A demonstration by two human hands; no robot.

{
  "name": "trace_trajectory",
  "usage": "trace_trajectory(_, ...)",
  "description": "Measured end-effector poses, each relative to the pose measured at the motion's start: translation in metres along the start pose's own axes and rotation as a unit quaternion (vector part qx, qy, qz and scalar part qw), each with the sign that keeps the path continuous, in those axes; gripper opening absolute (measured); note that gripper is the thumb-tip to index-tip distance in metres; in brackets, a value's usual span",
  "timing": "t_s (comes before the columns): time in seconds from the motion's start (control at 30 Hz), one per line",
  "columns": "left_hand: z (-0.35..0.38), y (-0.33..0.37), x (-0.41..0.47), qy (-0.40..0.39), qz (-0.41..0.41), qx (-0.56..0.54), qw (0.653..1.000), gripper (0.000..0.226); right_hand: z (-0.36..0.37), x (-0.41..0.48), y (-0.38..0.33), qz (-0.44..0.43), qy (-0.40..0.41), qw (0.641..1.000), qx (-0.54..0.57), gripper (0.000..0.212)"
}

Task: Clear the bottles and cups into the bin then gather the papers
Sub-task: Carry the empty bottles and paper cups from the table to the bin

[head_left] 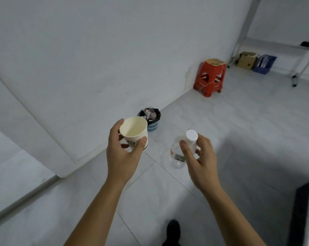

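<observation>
My left hand [122,157] grips a white paper cup [134,131] with a green logo, held upright and empty, its mouth toward me. My right hand [199,157] holds a clear plastic bottle [178,153] with a white cap by its neck; the bottle looks empty. A small blue mesh bin [152,126] with a black liner stands on the floor by the wall, just beyond the cup. It holds crumpled rubbish. Both hands are in the air, short of the bin. No papers are in sight.
White tiled floor stretches ahead. A red plastic stool [210,77] stands by the wall further back. A metal rack [292,50] with a cardboard box [246,60] and a blue file holder [264,63] is at the far right. A dark table edge [306,201] is at the right. My shoe [173,229] shows below.
</observation>
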State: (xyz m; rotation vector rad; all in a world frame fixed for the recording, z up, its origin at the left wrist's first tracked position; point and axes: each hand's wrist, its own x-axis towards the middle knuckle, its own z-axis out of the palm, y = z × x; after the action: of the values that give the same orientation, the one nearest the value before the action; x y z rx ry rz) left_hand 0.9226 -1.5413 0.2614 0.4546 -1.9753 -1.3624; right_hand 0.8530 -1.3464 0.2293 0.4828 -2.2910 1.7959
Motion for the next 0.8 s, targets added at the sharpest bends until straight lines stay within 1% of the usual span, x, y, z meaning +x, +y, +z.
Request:
trace_trajectory(0.17, 0.073, -0.069, 0.116, -0.06, -0.015, 0.026, 0.998, 0.072, 0.056, 0.114, 0.074, 0.04, 0.037, 0.998, 0.009, 0.025)
trace_trajectory(0.3, 0.113, -0.105, 0.224, -0.08, -0.047, 0.059, 0.994, 0.072, 0.108, 0.228, 0.114, 0.1, 0.033, 0.994, 0.029, 0.026)
trace_trajectory(0.4, 0.13, -0.123, 0.308, -0.074, -0.046, 0.074, 0.993, 0.073, 0.146, 0.315, 0.119, 0.103, 0.018, 0.994, 0.036, 0.029)
trace_trajectory(0.53, 0.143, -0.16, 0.398, -0.036, -0.08, 0.067, 0.994, 0.073, 0.192, 0.409, 0.133, 0.11, -0.028, 0.993, 0.024, 0.026)
trace_trajectory(0.67, 0.172, -0.225, 0.48, -0.017, -0.12, 0.053, 0.991, 0.073, 0.239, 0.493, 0.179, 0.124, -0.061, 0.99, -0.004, 0.025)
trace_trajectory(0.8, 0.216, -0.301, 0.57, -0.031, -0.156, 0.036, 0.987, 0.071, 0.291, 0.578, 0.238, 0.154, -0.051, 0.986, -0.036, 0.024)
